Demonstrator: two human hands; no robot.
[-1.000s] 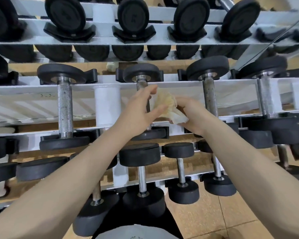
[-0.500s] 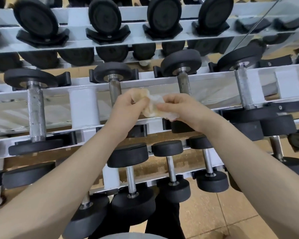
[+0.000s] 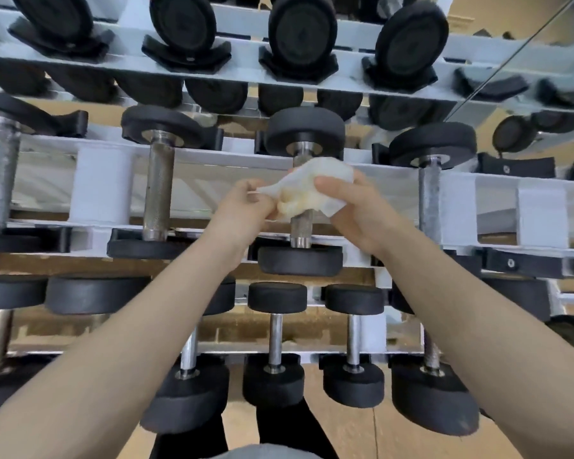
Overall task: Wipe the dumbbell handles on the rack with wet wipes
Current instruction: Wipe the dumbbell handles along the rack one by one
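White and crumpled, with a yellowish stain near its middle, the wet wipe (image 3: 307, 190) lay wrapped over the upper part of the dumbbell handle (image 3: 301, 228) I was working on, the one in the middle row of the rack (image 3: 100, 185). My right hand (image 3: 358, 210) was closed around the wipe from that handle's right side, thumb across the front of the cloth and fingers curled behind it, so the wipe was pressed against the metal. My left hand (image 3: 246, 210) was just left of the handle, pinching the loose corner of the wipe between thumb and fingertips. The two hands were close together, joined by the cloth, and both were clamped on it.

Below the wipe the knurled steel of the handle was bare down to its collar, which met the lower black weight (image 3: 299, 261). The upper black weight (image 3: 305, 132) sat directly above the wipe. To the left of this handle stood another dumbbell (image 3: 158, 190), its handle uncovered, and to the right a third one (image 3: 429, 197). A row of smaller dumbbells (image 3: 275, 342) stood below the handle. Beneath those I saw tan floor tiles (image 3: 345, 432).
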